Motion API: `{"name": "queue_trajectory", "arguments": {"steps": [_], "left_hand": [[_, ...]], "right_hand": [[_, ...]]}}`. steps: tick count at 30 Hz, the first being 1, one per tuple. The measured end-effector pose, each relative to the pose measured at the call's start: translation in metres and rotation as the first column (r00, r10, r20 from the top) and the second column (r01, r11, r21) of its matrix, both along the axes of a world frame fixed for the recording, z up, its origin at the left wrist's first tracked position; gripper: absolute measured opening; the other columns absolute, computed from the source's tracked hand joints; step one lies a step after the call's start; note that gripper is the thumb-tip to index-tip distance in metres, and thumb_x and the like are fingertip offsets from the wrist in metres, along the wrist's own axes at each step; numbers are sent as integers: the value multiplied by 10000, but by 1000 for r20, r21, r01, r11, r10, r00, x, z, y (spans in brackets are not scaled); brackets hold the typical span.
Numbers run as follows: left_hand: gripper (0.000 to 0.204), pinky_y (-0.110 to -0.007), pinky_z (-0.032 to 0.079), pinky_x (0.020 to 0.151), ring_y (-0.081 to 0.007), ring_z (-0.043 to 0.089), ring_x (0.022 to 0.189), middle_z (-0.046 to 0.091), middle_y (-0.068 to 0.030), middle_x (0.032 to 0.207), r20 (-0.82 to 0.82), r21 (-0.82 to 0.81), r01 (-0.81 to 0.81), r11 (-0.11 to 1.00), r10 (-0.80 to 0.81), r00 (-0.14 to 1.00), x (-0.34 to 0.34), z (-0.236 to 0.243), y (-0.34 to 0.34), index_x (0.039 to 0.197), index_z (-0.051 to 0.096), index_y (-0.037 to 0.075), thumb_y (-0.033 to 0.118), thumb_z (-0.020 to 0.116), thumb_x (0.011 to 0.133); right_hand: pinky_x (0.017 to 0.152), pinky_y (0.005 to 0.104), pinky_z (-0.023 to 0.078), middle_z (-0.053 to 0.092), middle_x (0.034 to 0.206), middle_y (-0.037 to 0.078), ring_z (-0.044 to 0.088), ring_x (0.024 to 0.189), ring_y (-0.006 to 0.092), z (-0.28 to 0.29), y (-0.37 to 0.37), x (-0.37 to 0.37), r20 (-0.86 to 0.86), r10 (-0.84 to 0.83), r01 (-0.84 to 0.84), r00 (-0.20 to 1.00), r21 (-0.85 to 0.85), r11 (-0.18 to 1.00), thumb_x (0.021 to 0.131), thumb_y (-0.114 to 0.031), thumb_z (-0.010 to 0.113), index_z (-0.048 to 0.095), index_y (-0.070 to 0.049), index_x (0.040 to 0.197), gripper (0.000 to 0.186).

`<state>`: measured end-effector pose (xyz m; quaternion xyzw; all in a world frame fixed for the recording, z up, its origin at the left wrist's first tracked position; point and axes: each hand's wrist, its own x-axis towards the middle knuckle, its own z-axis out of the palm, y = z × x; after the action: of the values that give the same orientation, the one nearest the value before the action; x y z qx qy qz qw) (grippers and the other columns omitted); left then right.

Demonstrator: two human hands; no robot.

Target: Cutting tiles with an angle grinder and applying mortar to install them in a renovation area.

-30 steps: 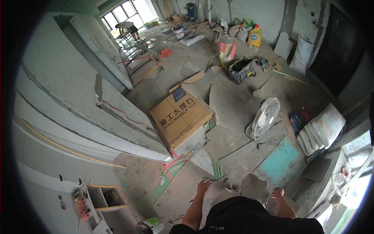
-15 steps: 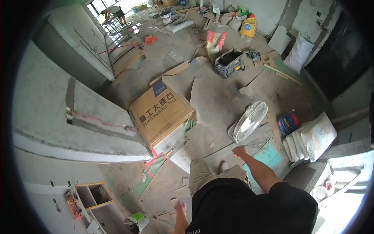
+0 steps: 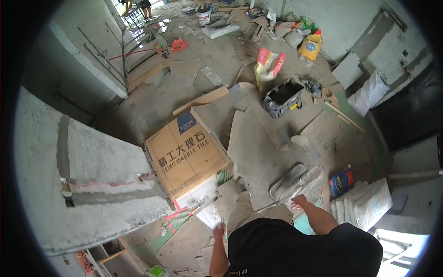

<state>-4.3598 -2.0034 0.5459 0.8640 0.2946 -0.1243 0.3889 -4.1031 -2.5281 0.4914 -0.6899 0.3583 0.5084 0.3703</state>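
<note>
I am walking over the board-covered floor. My left hand [image 3: 219, 231] hangs low beside my trousers, blurred, its fingers unclear. My right hand [image 3: 297, 201] is held out with loosely bent fingers and nothing visible in them, just in front of a fan with a wire guard [image 3: 300, 177], which is blurred; whether they touch I cannot tell. Ahead on the left lies a large flat cardboard tile carton [image 3: 184, 157] on white tiles [image 3: 191, 196], beside a short plastered wall [image 3: 104, 161]. On the right are stacked white sacks [image 3: 364, 203] and a blue-and-red bag [image 3: 341, 180].
A tool bag [image 3: 281, 99], an upright red-and-yellow sack [image 3: 268, 64], loose boards [image 3: 341, 113] and a white sack [image 3: 364, 97] lie ahead. A yellow sack [image 3: 310, 46] and buckets stand farther back. Another person [image 3: 145, 7] is partly visible at the far end.
I have moved forward: the wall, carton and fan now sit nearer my body. The fan is now just beyond my right hand. The far person has mostly passed out at the top edge.
</note>
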Motion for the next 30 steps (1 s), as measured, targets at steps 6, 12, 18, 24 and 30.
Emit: {"name": "queue_trajectory", "arguments": {"steps": [6, 12, 18, 24, 30], "left_hand": [[461, -322, 641, 861, -228, 802, 1023, 806, -175, 1202, 131, -706, -422, 569, 690, 712, 377, 62, 137, 1494, 660, -24, 286, 686, 1154], [283, -260, 529, 659, -153, 715, 809, 772, -100, 992, 115, -628, -465, 624, 666, 737, 584, 40, 220, 1256, 709, 9, 259, 706, 1125], [325, -324, 595, 658, -146, 733, 738, 793, -75, 874, -46, -502, -598, 625, 671, 740, 681, 4, 139, 1049, 792, 54, 310, 605, 1125], [485, -466, 604, 1021, -358, 788, 1133, 827, -187, 1223, -167, 8, 61, 998, -59, 984, 787, 72, 117, 1450, 762, 100, 423, 618, 1118], [341, -360, 616, 784, -242, 816, 956, 832, -149, 1108, -163, -510, -711, 483, 758, 631, 973, 50, 197, 1270, 780, -12, 258, 732, 1066]], "right_hand": [[645, 438, 664, 808, 878, 150, 812, 721, 295, 64, -21, 174, 408, -152, 145, 900, 49, 988, 1038, -321, 766, 760, -22, 1008, 301], [698, 481, 672, 814, 935, 140, 818, 771, 304, 57, 53, 344, 365, -272, 251, 890, 104, 962, 1043, -360, 738, 744, -35, 1051, 325], [555, 430, 588, 774, 856, 138, 755, 643, 300, 13, 91, 532, 105, -123, 115, 987, 71, 991, 1021, -263, 749, 749, -64, 958, 208], [467, 346, 460, 627, 751, 88, 593, 533, 198, 17, 141, 878, 221, -306, 273, 926, 167, 947, 1012, -246, 733, 606, -94, 843, 260], [540, 340, 563, 718, 821, 131, 689, 617, 215, 76, 295, 1224, 530, -203, 15, 824, 338, 941, 1000, -183, 752, 715, -20, 1025, 169]]}}
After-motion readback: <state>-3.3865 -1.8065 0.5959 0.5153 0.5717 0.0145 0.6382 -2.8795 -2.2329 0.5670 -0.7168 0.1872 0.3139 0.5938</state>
